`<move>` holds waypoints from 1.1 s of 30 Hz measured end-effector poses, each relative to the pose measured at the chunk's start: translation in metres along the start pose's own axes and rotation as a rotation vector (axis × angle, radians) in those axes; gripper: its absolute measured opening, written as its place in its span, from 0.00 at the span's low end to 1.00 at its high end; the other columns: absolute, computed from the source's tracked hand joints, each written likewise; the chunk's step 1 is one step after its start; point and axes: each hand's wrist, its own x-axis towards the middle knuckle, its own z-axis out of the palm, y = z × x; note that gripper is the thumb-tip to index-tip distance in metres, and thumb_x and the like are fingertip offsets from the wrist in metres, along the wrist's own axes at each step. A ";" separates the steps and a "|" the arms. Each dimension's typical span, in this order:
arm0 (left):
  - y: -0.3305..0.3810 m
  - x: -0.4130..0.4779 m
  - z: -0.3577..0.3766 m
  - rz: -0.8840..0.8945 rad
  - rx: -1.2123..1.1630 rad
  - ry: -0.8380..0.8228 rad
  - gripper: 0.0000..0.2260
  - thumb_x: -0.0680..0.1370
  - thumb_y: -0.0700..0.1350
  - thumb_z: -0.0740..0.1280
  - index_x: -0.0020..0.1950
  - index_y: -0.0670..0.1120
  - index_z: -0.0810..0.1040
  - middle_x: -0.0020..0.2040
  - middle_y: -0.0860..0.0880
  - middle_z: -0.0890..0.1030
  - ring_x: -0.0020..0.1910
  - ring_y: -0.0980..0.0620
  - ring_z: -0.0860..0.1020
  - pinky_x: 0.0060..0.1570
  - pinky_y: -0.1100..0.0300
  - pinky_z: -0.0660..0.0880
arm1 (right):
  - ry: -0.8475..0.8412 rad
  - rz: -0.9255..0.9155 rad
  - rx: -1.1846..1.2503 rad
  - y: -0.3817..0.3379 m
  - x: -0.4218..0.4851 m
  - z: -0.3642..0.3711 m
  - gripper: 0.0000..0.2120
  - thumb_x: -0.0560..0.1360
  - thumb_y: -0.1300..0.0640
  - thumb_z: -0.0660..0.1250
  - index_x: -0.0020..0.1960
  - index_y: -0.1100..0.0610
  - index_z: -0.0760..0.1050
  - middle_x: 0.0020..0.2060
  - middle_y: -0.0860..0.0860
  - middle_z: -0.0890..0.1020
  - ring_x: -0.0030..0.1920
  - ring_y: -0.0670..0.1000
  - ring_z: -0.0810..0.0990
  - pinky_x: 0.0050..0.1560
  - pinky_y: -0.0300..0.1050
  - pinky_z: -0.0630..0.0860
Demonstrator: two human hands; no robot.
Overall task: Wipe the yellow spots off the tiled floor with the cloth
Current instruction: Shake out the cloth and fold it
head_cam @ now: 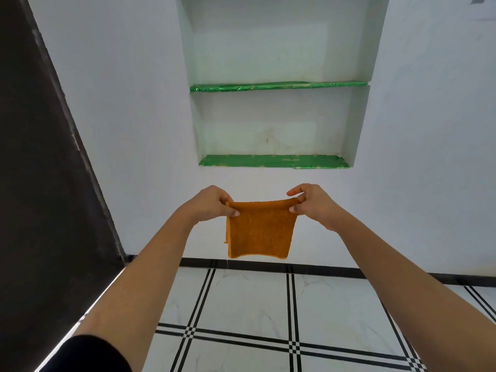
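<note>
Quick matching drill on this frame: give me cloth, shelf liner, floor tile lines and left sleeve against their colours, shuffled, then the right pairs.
Things:
1. cloth
2. shelf liner
3. floor tile lines
4. left sleeve

Colours:
A. green
B. black on white tiles
C. orange
D. plain black

Pairs: 1-C, 2-A, 3-B, 4-D

The left hand and right hand each pinch a top corner of the cloth.

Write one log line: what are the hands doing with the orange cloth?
left hand: pinching cloth corner | right hand: pinching other corner | cloth: hanging above tiled floor | yellow spots: none visible
</note>
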 end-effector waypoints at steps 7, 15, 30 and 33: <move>0.010 -0.016 0.012 -0.121 -0.886 -0.006 0.11 0.79 0.52 0.61 0.59 0.51 0.71 0.58 0.43 0.77 0.55 0.44 0.76 0.53 0.46 0.74 | 0.013 -0.013 0.191 0.005 -0.002 0.002 0.06 0.78 0.55 0.63 0.52 0.55 0.74 0.53 0.52 0.77 0.58 0.54 0.74 0.57 0.48 0.71; 0.033 -0.017 0.024 -0.188 -1.232 -0.038 0.16 0.76 0.59 0.61 0.61 0.56 0.72 0.52 0.44 0.79 0.49 0.43 0.78 0.43 0.48 0.76 | -0.159 0.091 0.706 0.028 -0.014 0.027 0.28 0.68 0.39 0.65 0.64 0.48 0.64 0.63 0.49 0.72 0.64 0.53 0.71 0.69 0.59 0.64; 0.002 -0.016 0.025 -0.248 -1.194 -0.139 0.26 0.73 0.61 0.63 0.68 0.54 0.66 0.63 0.41 0.74 0.58 0.39 0.76 0.49 0.41 0.77 | -0.207 0.049 0.581 0.005 -0.006 0.004 0.20 0.71 0.58 0.70 0.63 0.57 0.72 0.58 0.54 0.78 0.58 0.56 0.76 0.62 0.58 0.72; -0.001 -0.019 0.025 -0.153 -1.078 -0.153 0.33 0.70 0.44 0.71 0.71 0.56 0.59 0.66 0.43 0.68 0.59 0.40 0.74 0.51 0.45 0.77 | -0.140 0.104 0.623 0.005 -0.003 0.002 0.23 0.71 0.57 0.71 0.65 0.55 0.71 0.59 0.55 0.77 0.59 0.57 0.75 0.59 0.59 0.74</move>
